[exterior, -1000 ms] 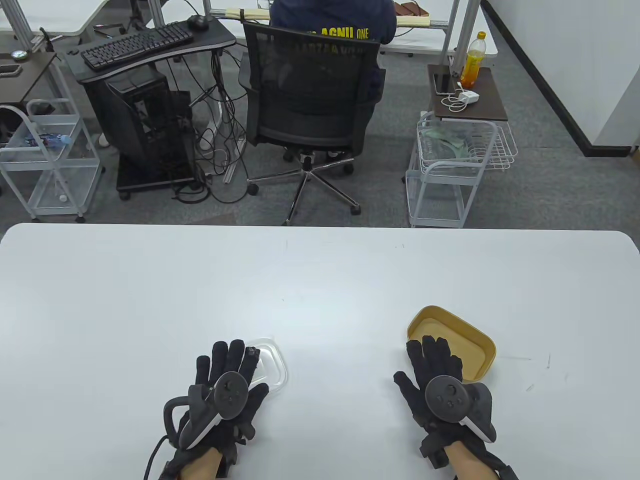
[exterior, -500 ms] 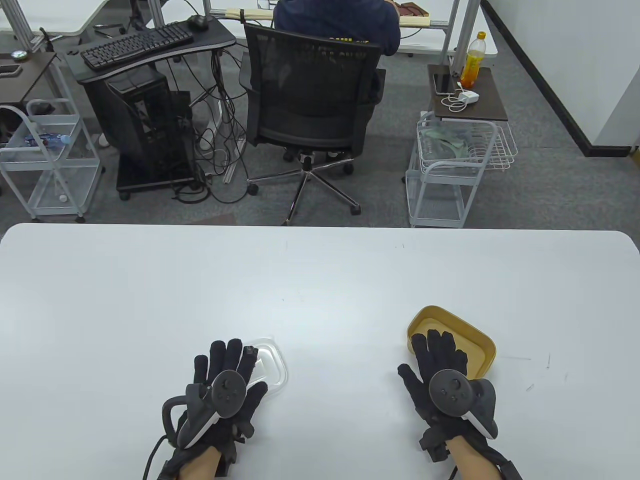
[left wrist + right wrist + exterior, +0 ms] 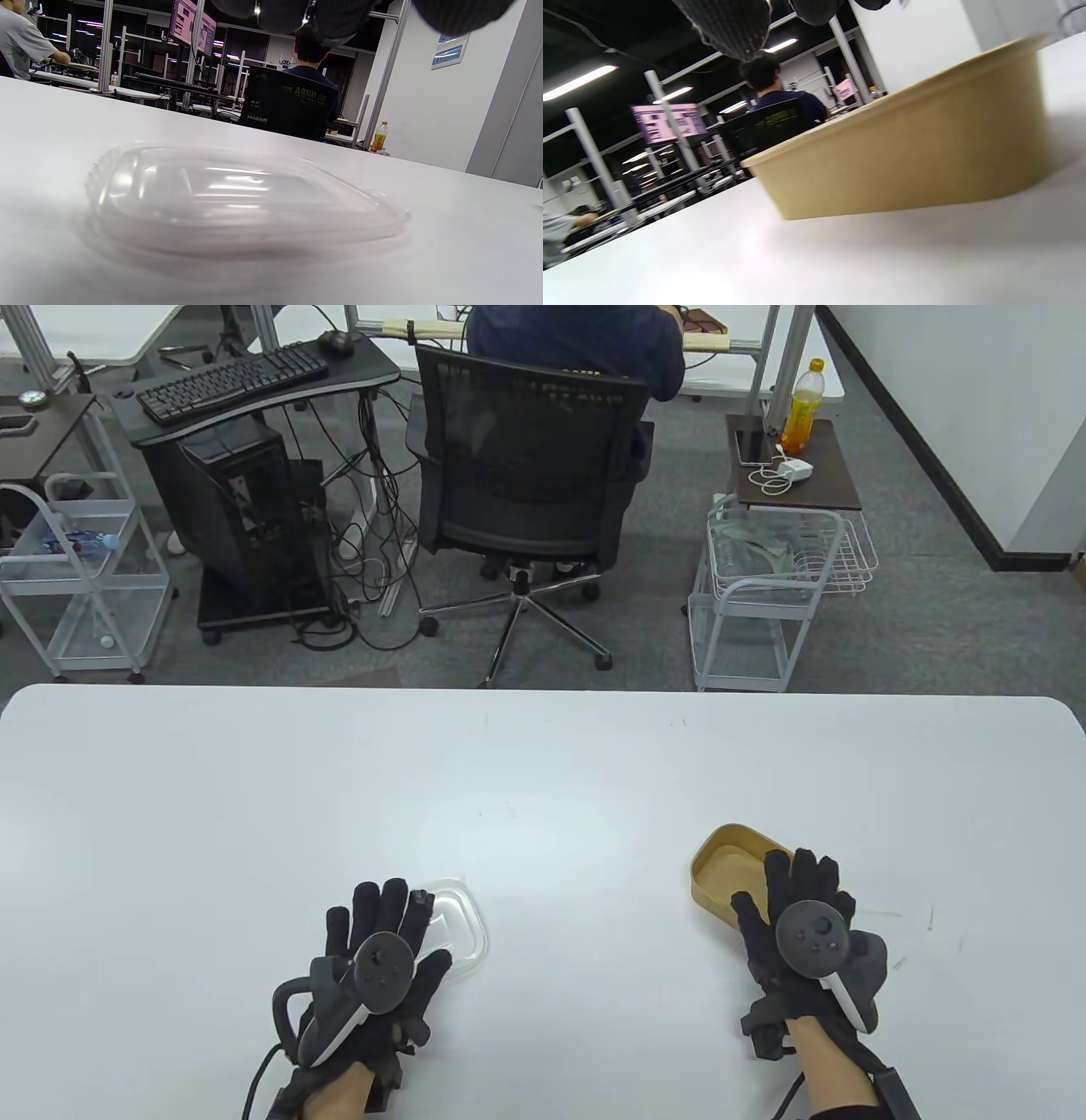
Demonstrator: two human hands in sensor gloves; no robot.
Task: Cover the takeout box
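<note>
A tan paper takeout box (image 3: 719, 865) stands open and empty on the white table (image 3: 543, 780) at the near right; it also shows close up in the right wrist view (image 3: 908, 148). A clear plastic lid (image 3: 462, 920) lies flat on the table at the near left, and shows in the left wrist view (image 3: 237, 195). My left hand (image 3: 382, 933) hovers over the lid's near-left part with fingers spread, holding nothing. My right hand (image 3: 797, 899) is over the box's near-right side with fingers extended, hiding that part; I cannot tell if it touches the rim.
Beyond the table's far edge (image 3: 543, 691) are a person in an office chair (image 3: 526, 475), a computer desk with a keyboard (image 3: 229, 381), white wire carts (image 3: 764, 585), and a side table with an orange bottle (image 3: 802, 407).
My right hand has moved to the right and forward, from the box's near-left corner to over its near-right side. My left hand and the lid have stayed nearly still.
</note>
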